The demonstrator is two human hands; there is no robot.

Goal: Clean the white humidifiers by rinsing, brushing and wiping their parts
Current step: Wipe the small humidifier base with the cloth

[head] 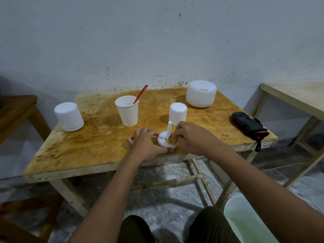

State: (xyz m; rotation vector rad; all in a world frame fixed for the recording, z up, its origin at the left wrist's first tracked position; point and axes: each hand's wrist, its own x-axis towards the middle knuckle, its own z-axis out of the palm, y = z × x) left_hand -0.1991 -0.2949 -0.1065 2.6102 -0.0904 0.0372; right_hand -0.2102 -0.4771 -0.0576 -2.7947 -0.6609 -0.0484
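A white round humidifier base [162,140] with an upright white tube [169,129] stands near the table's front edge. My left hand [147,143] holds its left rim, fingers spread on the table. My right hand [192,136] pinches a yellowish cloth [171,141] and presses it onto the base beside the tube. Behind the base stands a small white cylinder cover [177,113]. A wide white humidifier [201,93] sits at the back right, and another white humidifier [68,116] stands at the far left.
A white paper cup [127,111] holding an orange-handled brush [140,94] stands mid-table. A black pouch [249,126] lies at the right edge of the wooden table [91,148]. A white bucket of water [245,223] sits on the floor at lower right. Other tables flank both sides.
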